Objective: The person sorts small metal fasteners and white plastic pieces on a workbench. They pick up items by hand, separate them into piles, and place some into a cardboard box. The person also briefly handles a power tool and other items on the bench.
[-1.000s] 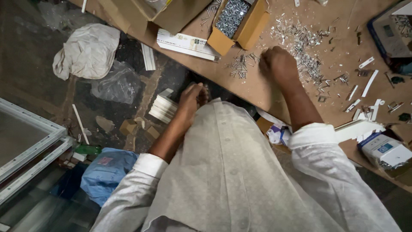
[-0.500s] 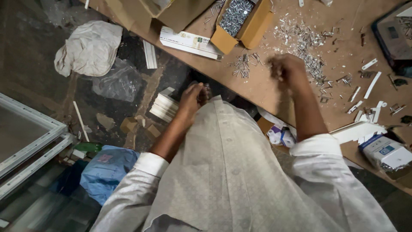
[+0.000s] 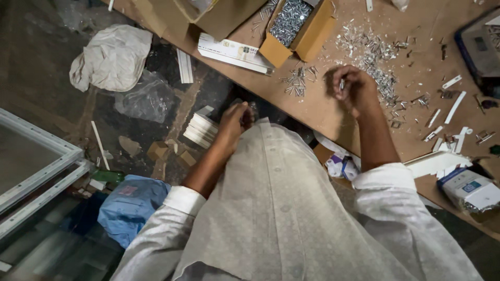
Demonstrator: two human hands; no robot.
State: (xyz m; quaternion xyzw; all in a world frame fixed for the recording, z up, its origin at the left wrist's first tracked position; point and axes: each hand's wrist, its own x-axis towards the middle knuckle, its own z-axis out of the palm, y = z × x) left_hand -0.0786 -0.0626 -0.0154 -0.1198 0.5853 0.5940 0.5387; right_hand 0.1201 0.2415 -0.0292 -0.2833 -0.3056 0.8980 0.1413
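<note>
Screws (image 3: 341, 84) pinched in right hand (image 3: 353, 88); left hand (image 3: 234, 120) closed on something unclear

Right hand (image 3: 353, 89) lifted off the scattered screws (image 3: 372, 52), drew back toward the table edge, pinching one screw (image 3: 342, 84).

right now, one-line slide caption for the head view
Right hand pinches a small screw above the screw-strewn workbench; left hand at the shirt.
</note>
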